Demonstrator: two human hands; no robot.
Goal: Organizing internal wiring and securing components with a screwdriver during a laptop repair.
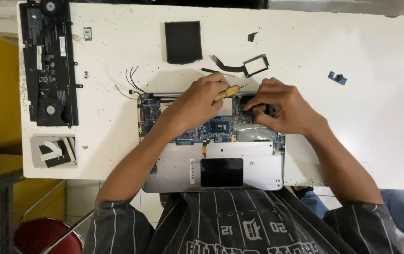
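Observation:
An opened laptop base (258,169) lies at the near edge of the white table (352,56), its blue circuit board (216,129) exposed. My left hand (197,103) rests over the board's upper middle and holds a yellow-handled screwdriver (228,91), tip pointing up and right. My right hand (282,110) is at the board's upper right corner, fingers pinched on a small black part (270,110) there. Thin black wires (134,84) trail off the laptop's upper left corner.
A removed black bottom panel with two fans (49,61) lies at the table's left edge, a small grey module (54,151) below it. A black foam pad (183,42), a black flex cable with a frame (249,66) and a small blue board (337,78) lie further back. A red stool (47,235) stands lower left.

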